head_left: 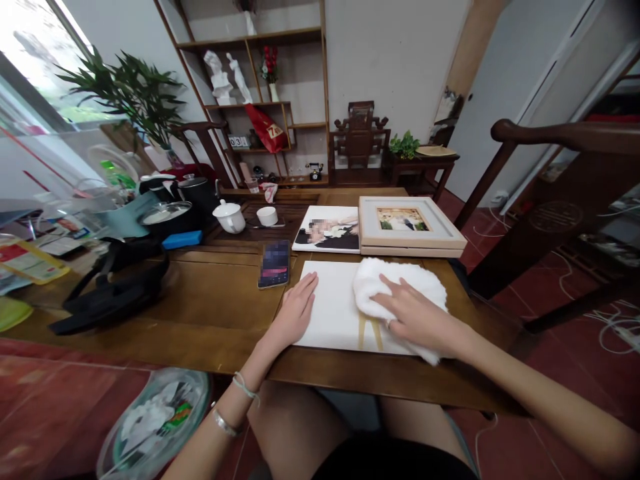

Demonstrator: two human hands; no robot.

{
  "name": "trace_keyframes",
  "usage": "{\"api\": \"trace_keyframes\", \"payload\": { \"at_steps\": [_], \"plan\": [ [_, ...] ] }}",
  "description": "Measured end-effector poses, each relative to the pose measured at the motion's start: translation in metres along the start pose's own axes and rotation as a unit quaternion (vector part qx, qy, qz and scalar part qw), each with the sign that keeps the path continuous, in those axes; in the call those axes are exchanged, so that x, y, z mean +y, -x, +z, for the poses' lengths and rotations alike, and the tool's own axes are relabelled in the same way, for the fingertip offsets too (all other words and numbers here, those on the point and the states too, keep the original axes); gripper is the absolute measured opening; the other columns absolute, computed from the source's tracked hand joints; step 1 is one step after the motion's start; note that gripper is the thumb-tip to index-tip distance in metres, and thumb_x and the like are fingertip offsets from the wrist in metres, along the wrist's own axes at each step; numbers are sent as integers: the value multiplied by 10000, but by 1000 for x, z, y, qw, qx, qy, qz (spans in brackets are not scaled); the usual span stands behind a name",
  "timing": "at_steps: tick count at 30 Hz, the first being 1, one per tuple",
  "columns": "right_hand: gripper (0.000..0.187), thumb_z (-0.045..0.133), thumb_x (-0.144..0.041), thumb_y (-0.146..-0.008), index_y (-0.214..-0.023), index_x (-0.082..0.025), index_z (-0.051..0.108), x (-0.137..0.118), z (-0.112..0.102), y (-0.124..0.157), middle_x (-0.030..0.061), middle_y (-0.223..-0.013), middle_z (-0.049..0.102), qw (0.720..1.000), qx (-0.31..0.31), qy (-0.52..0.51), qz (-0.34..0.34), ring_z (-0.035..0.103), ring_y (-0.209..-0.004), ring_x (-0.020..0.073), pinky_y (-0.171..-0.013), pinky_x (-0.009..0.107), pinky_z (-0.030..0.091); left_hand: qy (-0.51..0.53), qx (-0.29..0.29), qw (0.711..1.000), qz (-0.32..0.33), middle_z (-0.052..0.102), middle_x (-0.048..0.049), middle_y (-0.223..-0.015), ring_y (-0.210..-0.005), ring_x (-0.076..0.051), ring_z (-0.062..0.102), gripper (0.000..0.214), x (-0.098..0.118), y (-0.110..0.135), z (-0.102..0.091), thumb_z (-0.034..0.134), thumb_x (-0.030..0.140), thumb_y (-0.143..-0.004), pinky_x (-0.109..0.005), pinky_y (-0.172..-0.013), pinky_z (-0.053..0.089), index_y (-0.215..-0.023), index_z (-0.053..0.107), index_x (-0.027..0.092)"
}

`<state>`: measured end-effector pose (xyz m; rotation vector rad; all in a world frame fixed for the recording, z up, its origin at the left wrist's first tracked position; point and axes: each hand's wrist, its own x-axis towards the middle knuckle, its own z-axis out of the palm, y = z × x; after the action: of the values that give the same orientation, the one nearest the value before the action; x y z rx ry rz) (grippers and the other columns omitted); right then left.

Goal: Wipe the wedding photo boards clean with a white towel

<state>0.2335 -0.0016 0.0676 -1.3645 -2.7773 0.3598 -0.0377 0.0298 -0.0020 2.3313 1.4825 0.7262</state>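
Note:
A white flat panel [336, 308] lies on the wooden table [210, 293] in front of me. My left hand [295, 310] rests flat on the panel's left edge, fingers stretched out. My right hand [415, 315] presses flat on a white cloth [400, 279] that covers the panel's right part. Two thin yellowish strips [369, 331] show on the panel near my right hand.
Behind the panel lie a phone [275, 264], a photo print [329, 230] and a framed photo [407, 225]. A white teapot [229, 217], a cup [267, 215], kettles and a black bag [113, 290] crowd the left. A dark wooden chair [560, 193] stands at right.

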Motion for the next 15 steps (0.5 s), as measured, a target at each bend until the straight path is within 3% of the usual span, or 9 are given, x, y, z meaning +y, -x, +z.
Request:
{"api": "trace_keyframes", "payload": {
  "at_steps": [3,5,8,11,15],
  "plan": [
    [518,485,-90,-665,-1165,-190,576,-24,-8,23,156,-1428,415,999,-36,-27,-11,249,-1373,334,-1073,530,247,-4,-5,1000,-2,375,-117,-1482,-1386,-216,318,453,0,0,0,280,239,-953,-468,-1116,282,-1383,400,160],
    [492,484,-93,-668,-1138,-193,586,-26,-11,26,166,-1412,432,999,-38,-37,-8,309,-1346,338,-1051,518,294,-6,-9,1000,-3,373,-119,-1482,-1389,-219,313,454,1,0,0,278,243,-956,-468,-1118,276,-1384,399,154],
    [542,460,-93,-693,-1221,-182,538,-9,-8,5,174,-1342,504,999,-3,-33,15,315,-1342,339,-1029,538,317,-4,-9,1000,-4,375,-118,-1482,-1390,-218,312,454,1,0,0,275,251,-959,-469,-1120,272,-1387,395,159],
    [555,455,-93,-696,-1243,-148,528,10,-1,-28,164,-1313,536,999,38,-9,-1,206,-1388,339,-1072,585,214,1,-4,1000,1,383,-109,-1479,-1386,-216,321,450,0,0,0,278,255,-958,-465,-1119,277,-1384,399,178],
    [534,516,-123,-676,-1206,-152,579,3,10,-42,174,-1414,435,997,58,20,-44,148,-1398,362,-1075,629,130,1,-7,1000,-5,385,-119,-1476,-1387,-223,319,453,1,0,-1,279,256,-957,-463,-1120,277,-1382,403,162]
  ]
}}
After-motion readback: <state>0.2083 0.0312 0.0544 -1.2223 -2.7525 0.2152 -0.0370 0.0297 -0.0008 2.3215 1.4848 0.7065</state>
